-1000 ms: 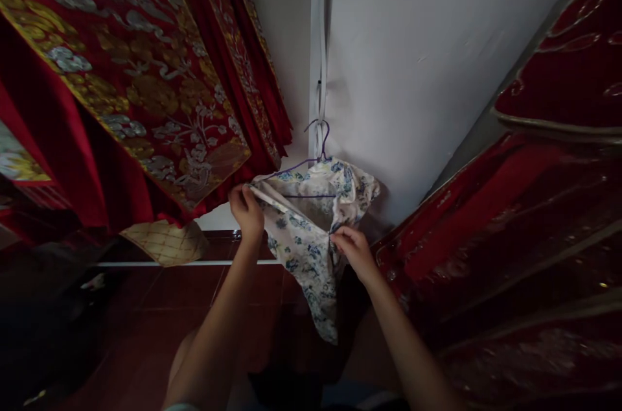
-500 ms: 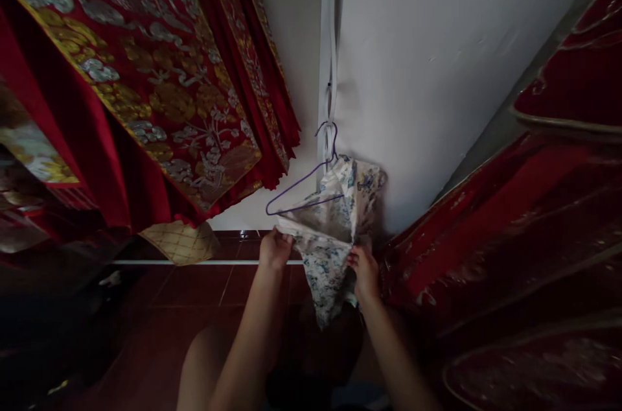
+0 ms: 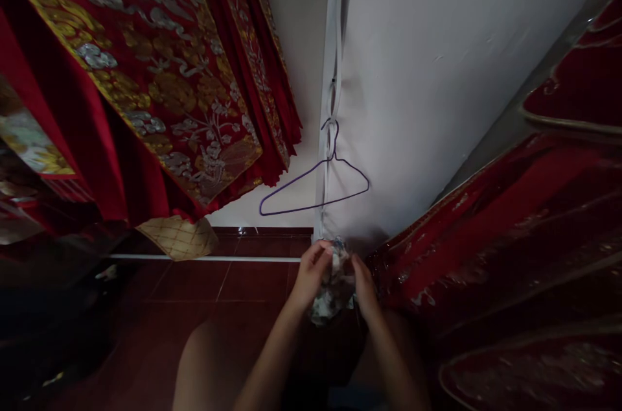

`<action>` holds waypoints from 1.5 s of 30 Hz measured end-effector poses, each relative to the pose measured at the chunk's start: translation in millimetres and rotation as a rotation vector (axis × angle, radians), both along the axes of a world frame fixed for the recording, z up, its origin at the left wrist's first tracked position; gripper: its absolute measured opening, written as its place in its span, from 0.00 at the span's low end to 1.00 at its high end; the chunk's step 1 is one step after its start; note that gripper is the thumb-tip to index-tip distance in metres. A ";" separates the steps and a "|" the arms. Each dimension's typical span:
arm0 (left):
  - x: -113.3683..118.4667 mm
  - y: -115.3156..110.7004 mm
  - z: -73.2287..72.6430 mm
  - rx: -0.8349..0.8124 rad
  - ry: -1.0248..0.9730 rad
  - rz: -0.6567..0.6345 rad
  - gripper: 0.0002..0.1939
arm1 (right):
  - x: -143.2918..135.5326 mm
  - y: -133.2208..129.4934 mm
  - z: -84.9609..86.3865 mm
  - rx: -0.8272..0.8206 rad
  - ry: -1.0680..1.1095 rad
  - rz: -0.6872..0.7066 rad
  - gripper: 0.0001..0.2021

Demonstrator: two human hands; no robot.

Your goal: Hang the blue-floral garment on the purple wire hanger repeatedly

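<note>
Bunched between my two hands is a white garment (image 3: 326, 308) with a blue and grey floral print. My left hand (image 3: 315, 266) pinches its upper edge. On the other side, my right hand (image 3: 362, 278) is closed at the cloth, its fingertips partly hidden. Just above them a thin purple clothes hanger (image 3: 291, 211) hangs bare from a white strap (image 3: 339, 41) by the wall. The hanger and the garment are apart. The garment's lower part droops in crumpled folds above the dark floor.
Red cloths (image 3: 204, 113) with gold and silver embroidery hang at the upper left. Dark red covered furniture or fabric (image 3: 525, 216) fills the right side. A white wall (image 3: 413, 74) stands ahead, and a pale rod (image 3: 262, 259) crosses low above the red tiled floor (image 3: 194, 278).
The garment has come off the hanger and moved down, now gathered small. My left hand has moved right, close to my right hand. The hanger now hangs bare.
</note>
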State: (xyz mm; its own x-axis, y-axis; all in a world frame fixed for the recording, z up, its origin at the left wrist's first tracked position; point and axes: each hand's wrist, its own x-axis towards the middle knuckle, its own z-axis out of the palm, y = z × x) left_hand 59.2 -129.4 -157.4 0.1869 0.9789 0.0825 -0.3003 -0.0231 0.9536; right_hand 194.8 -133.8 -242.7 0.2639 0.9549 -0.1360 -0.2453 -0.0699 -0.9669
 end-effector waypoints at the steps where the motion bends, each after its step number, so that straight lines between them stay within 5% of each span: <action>1: 0.6 -2.3 3.5 0.081 0.089 -0.033 0.13 | -3.7 0.2 13.2 -0.036 0.062 0.106 0.28; 5: -7.7 -5.7 10.5 0.323 0.411 0.015 0.09 | -14.8 -6.1 58.3 -0.108 0.227 0.430 0.40; 8: -29.2 -10.2 7.1 0.318 0.481 0.055 0.09 | -12.8 -16.0 74.9 -0.097 0.132 0.626 0.28; 10: -46.7 -18.0 1.9 0.226 0.423 -0.085 0.16 | -8.7 -20.9 82.2 -0.067 0.055 0.713 0.27; 13: -68.5 -31.4 -7.2 0.057 0.356 -0.455 0.23 | -1.4 -21.0 96.6 -0.064 -0.074 0.660 0.22; 15: -78.9 -34.2 -12.4 0.054 0.471 -0.589 0.21 | 4.9 -15.5 110.2 -0.046 -0.204 0.607 0.15; 20: -109.3 -9.2 -15.3 0.290 1.003 -0.412 0.19 | 27.0 15.3 151.1 0.170 -0.466 0.471 0.08; 24: -143.4 19.0 -2.9 0.353 1.135 -0.299 0.14 | 42.1 53.0 171.7 0.372 -0.693 0.392 0.07; 28: -170.4 38.4 24.5 0.416 1.287 -0.207 0.17 | 45.7 97.2 166.1 0.437 -0.823 0.235 0.15; 33: -182.5 59.1 70.3 0.551 1.594 -0.023 0.13 | 33.2 132.9 140.2 0.391 -0.954 0.345 0.20; 38: -176.3 64.9 103.4 0.712 1.466 0.082 0.06 | 21.9 128.4 123.8 0.291 -1.185 0.195 0.18; 45: -158.8 64.8 118.0 0.839 1.456 0.204 0.05 | 12.9 109.2 130.1 0.256 -1.324 0.176 0.17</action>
State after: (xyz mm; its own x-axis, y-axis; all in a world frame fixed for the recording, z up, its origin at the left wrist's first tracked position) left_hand -99.6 -64.6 -39.4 0.4559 0.7736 0.4400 0.8233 -0.5544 0.1217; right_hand 207.7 -24.6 -112.6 -0.0698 0.9491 0.3072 0.8628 0.2120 -0.4590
